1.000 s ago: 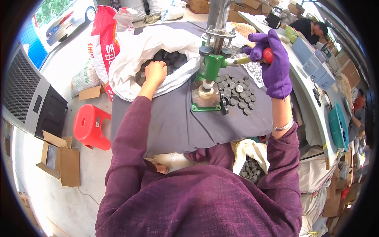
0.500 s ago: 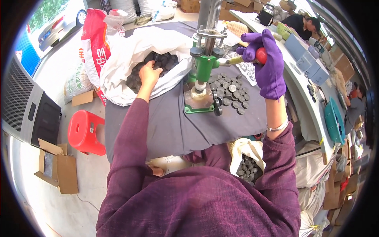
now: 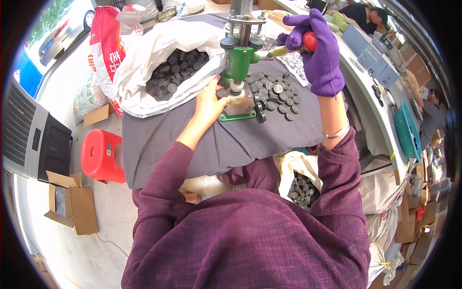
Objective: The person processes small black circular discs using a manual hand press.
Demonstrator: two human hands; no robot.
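Note:
My left hand point(image 3: 208, 108), bare, is at the left side of the green hand press point(image 3: 239, 65), its thumb and fingers closing in beside the press's lower tip. What lies between the fingertips is too small to make out. My right hand point(image 3: 321, 67), in a purple knitted glove, is closed round the red ball knob point(image 3: 309, 42) of the press lever point(image 3: 279, 51). Dark round caps point(image 3: 168, 72) fill an open white sack point(image 3: 132, 79) left of the press. More dark caps point(image 3: 276, 94) lie loose on the cloth to its right.
Grey cloth point(image 3: 192, 161) covers the table. A sack of caps point(image 3: 302, 190) stands below the table edge by my right arm. A red stool point(image 3: 99, 155) and an open carton point(image 3: 72, 207) are at left. A person point(image 3: 361, 19) sits at the long table point(image 3: 356, 72) far right.
My left hand has come out of the white sack and moved right to the press base. My right hand stays on the lever knob. The whole view has shifted slightly.

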